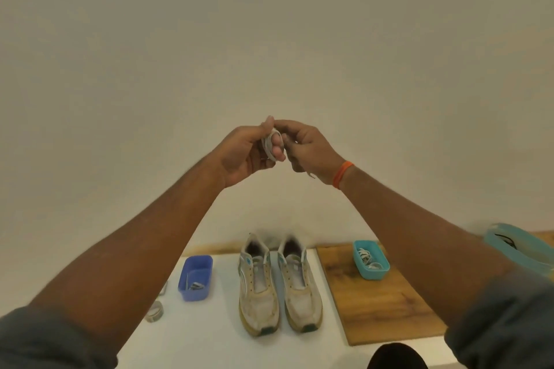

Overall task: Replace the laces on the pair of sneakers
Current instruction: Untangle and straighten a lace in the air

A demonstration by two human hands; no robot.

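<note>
Hands raised high: left hand point(250, 150) pinches a coiled white lace point(269, 145), right hand point(304, 148) fingers curled at its end. Below on the table point(209, 335), both sneakers point(278, 284) stand unlaced; relacing apparently hasn't begun.

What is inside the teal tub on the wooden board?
The teal tub holds a loose tangle of whitish laces. Its near wall hides the bottom, so their number cannot be told.

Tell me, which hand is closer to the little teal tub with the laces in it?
Right. The right hand is raised above the teal tub, slightly left; the left hand is farther left.
</note>
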